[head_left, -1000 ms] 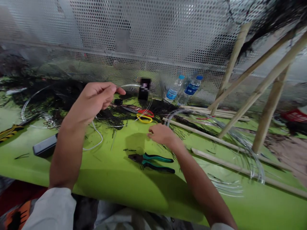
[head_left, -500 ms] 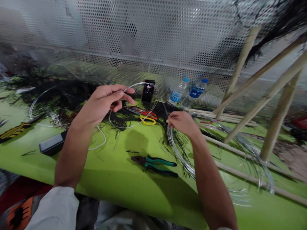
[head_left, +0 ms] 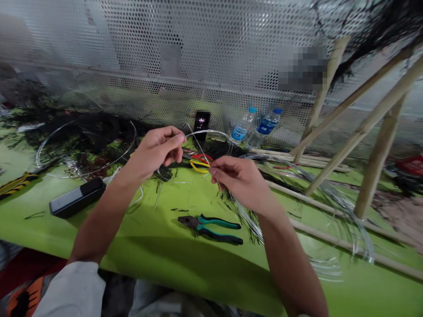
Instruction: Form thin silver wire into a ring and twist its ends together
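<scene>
My left hand (head_left: 161, 149) pinches a silvery wire (head_left: 211, 131) between thumb and forefinger; the wire arches to the right above my other hand. Between the fingertips of my right hand (head_left: 239, 179) is a thin straight wire end (head_left: 199, 145), slanting up to the left and crossing the arched wire in view. Both hands are raised over the green table (head_left: 145, 255). Below them lie pliers (head_left: 211, 228) with green and black handles, jaws to the left. Scissors with red and yellow handles (head_left: 198, 165) are partly hidden behind my right fingers. Further wire strands (head_left: 246, 215) run beneath my right hand.
A wire coil (head_left: 39, 152) and dark fibrous strands lie at left, near a black-grey box-shaped device (head_left: 77, 198). A phone (head_left: 201, 123) and two water bottles (head_left: 241, 125) (head_left: 267, 127) stand by the perforated metal sheet (head_left: 218, 53). Wooden poles (head_left: 366, 132) rise at right.
My right hand has come left and nearer from the wire bundle, and a straight wire end now shows at its fingertips. My left hand has shifted slightly right, its fingers more curled.
</scene>
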`<state>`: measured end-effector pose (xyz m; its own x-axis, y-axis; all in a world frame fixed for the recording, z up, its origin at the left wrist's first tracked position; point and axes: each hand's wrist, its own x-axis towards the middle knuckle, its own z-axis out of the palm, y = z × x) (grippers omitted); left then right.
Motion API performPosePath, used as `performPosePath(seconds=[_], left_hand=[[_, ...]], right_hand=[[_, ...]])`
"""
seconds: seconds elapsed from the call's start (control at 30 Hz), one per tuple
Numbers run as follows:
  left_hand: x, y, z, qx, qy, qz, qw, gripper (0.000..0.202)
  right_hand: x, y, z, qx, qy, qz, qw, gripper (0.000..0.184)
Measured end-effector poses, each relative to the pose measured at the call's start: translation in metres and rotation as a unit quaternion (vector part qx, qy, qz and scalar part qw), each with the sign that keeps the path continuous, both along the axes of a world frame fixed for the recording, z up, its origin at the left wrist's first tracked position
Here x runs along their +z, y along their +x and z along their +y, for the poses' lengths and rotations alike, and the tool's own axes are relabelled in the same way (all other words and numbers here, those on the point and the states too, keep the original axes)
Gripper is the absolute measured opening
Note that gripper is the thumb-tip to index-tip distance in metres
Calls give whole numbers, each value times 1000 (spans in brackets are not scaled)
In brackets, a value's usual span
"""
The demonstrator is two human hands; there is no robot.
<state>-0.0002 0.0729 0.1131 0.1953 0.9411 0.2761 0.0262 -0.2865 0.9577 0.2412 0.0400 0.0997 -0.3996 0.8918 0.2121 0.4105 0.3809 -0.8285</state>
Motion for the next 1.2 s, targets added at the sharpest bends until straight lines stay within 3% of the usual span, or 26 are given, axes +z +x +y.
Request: performPosePath(seconds=[0.17, 0.33, 0.4, 0.5, 0.6, 0.7, 0.8, 0.9, 1.0, 1.2], left_hand=[[-5, 14, -6, -85, -45, 35, 995, 9], [-18, 30, -10, -105, -36, 21, 994, 14], [-20, 31, -10, -87, -22, 20, 996, 19], [-18, 24, -8, -13, 22, 14, 1000, 24], [-9, 11, -3, 63, 70, -26, 995, 20], [1, -5, 1, 78, 76, -81, 991, 21], [11, -19, 3, 46, 23, -144, 988, 22], [16, -25, 3, 6, -37, -202, 979, 25], [15, -21, 5, -39, -79, -214, 973, 24], [3, -12, 14, -110, -129, -139, 976, 13]], right_hand=[[-10, -12, 6, 18, -44, 175, 984, 17], [-12, -19, 3, 18, -9, 158, 987, 13], [-12, -20, 2, 7, 9, 131, 991, 11], [-10, -13, 4, -6, 6, 96, 995, 13], [-2, 6, 7, 11, -29, 84, 996, 16], [7, 33, 13, 46, -51, 66, 995, 18], [9, 53, 22, 63, -38, 78, 994, 15], [0, 48, 33, 16, 27, 256, 966, 10], [-11, 29, 41, 25, -4, 353, 935, 14], [-15, 21, 43, 2, -5, 282, 959, 19]])
